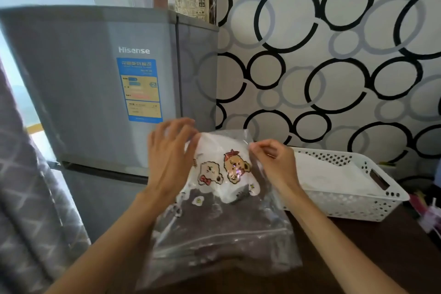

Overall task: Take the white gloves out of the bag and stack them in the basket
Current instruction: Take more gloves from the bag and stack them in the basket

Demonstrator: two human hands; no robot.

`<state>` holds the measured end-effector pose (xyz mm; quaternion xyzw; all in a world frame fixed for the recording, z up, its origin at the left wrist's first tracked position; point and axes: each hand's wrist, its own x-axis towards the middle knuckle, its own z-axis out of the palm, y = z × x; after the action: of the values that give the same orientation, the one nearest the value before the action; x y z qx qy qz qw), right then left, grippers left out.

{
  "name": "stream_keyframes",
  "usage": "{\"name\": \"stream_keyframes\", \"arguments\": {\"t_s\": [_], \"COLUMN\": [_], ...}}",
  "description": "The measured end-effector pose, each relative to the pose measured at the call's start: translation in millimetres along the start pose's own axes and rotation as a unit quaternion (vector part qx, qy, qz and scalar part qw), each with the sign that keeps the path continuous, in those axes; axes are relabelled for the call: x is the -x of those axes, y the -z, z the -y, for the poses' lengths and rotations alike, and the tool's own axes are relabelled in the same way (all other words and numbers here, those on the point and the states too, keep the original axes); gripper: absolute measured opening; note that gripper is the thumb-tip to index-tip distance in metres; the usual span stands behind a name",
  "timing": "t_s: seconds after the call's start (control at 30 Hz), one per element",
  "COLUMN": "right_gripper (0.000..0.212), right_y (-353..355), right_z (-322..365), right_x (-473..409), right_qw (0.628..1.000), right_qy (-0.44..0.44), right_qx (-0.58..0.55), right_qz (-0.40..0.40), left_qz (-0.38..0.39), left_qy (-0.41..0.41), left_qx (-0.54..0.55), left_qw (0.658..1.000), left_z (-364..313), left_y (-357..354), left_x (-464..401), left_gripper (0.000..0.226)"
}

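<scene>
Clear plastic bag [214, 234] held up over the dark counter [372, 246], just left of the white perforated basket [353, 205], its top edge raised and its lower part slumped toward the counter. Left hand [170, 157] at the bag's upper left corner, left of the basket, fingers [181, 124] loosely spread and bent over the plastic edge; whether pinching the film or only resting on it, cannot tell. Right hand [274, 162] at the bag's upper right edge, nearer the basket, thumb and forefinger pressed together on the plastic, remaining fingers curled in. White gloves [226, 167] inside the bag, in its upper half between the two hands, showing a cartoon bear print with red bows. More white fabric [334, 176] lying flat inside the basket, filling most of its floor; too blurred to make out further. Grey fridge [100, 88] standing well left of the basket, behind the bag, a blue and yellow label on its door. Wall with black and grey ring pattern [334, 55] directly behind the basket. Patterned grey curtain [23, 198] at the far left, beyond the fridge.
</scene>
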<state>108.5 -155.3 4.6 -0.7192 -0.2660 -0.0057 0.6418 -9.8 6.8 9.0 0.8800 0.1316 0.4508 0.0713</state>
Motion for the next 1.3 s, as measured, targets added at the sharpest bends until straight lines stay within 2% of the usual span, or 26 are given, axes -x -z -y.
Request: {"name": "stream_keyframes", "arguments": {"t_s": [0.07, 0.13, 0.2, 0.23, 0.33, 0.4, 0.5, 0.57, 0.63, 0.7, 0.77, 0.83, 0.9, 0.93, 1.03, 1.07, 1.17, 1.3], "right_gripper": [0.005, 0.006, 0.006, 0.007, 0.007, 0.008, 0.01, 0.011, 0.014, 0.021, 0.023, 0.016, 0.008, 0.006, 0.011, 0.014, 0.022, 0.028], "right_y": [-2.7, -4.3, -1.8, -1.4, -6.6, -10.3, -8.3, -5.5, -0.1, 8.8, 20.4, 31.2, 36.7, 37.4, 38.9, 38.2, 26.2, 4.6], "right_z": [4.6, 6.7, 8.0, 8.1, 8.7, 7.9, 5.4, 6.3, 7.4, 8.4, 12.5, 21.1, 32.4, 36.8, 39.2, 37.2, 15.8, -18.3], "right_x": [-1.7, -2.1, -3.1, -3.6, -2.5, -1.1, -2.7, -4.5, -6.6, -5.2, 1.5, 11.9, 27.0, 35.3, 56.8, 61.5, 65.7, 49.7], "right_qw": [1.0, 0.999, 0.998, 0.996, 0.992, 0.989, 0.99, 0.994, 0.998, 0.997, 0.994, 0.989, 0.978, 0.971, 0.948, 0.942, 0.924, 0.937], "right_qy": [0.005, 0.009, 0.02, 0.02, 0.028, 0.045, 0.064, 0.062, 0.051, 0.046, 0.06, 0.084, 0.109, 0.124, 0.187, 0.181, 0.085, 0.014], "right_qx": [0.002, -0.014, -0.055, -0.079, -0.12, -0.138, -0.126, -0.076, -0.003, 0.061, 0.091, 0.106, 0.142, 0.162, 0.237, 0.257, 0.311, 0.308], "right_qz": [0.022, 0.047, -0.012, -0.026, 0.002, 0.005, 0.015, 0.038, 0.04, 0.019, 0.014, 0.054, 0.11, 0.124, 0.1, 0.116, 0.208, 0.162], "left_qz": [0.03, 0.026, 0.019, 0.049, 0.147, 0.116, 0.002, -0.067, -0.074, -0.015, 0.077, 0.139, 0.174, 0.184, 0.213, 0.216, 0.208, 0.2], "left_qy": [-0.027, -0.043, -0.008, 0.011, 0.041, 0.034, -0.036, -0.096, -0.13, -0.075, 0.039, 0.109, 0.135, 0.142, 0.16, 0.17, 0.199, 0.232], "left_qx": [-0.005, 0.007, 0.058, 0.081, 0.11, 0.125, 0.076, 0.013, -0.04, -0.084, -0.113, -0.15, -0.159, -0.16, -0.178, -0.178, -0.166, -0.125], "left_qw": [0.999, 0.999, 0.998, 0.995, 0.982, 0.985, 0.996, 0.993, 0.988, 0.994, 0.99, 0.973, 0.962, 0.959, 0.947, 0.945, 0.943, 0.944], "left_z": [-1.7, 3.1, 8.6, 10.8, 8.6, 4.0, 4.3, 4.7, 7.3, 12.0, 19.6, 29.9, 36.7, 38.8, 38.4, 37.2, 33.2, 39.6], "left_y": [0.0, 4.6, 14.8, 18.6, 14.9, 12.8, 12.8, 9.9, 4.5, -3.1, -10.7, -21.9, -34.1, -40.6, -56.7, -60.3, -65.0, -70.6], "left_x": [-1.3, -2.8, -4.3, -5.3, -3.4, -4.5, -8.2, -5.2, -2.8, -6.4, -14.3, -18.3, -17.5, -16.4, -13.3, -12.1, -7.9, -1.3], "left_gripper": [0.024, 0.032, 0.042, 0.051, 0.079, 0.074, 0.05, 0.04, 0.035, 0.036, 0.038, 0.042, 0.048, 0.049, 0.051, 0.051, 0.051, 0.056]}}
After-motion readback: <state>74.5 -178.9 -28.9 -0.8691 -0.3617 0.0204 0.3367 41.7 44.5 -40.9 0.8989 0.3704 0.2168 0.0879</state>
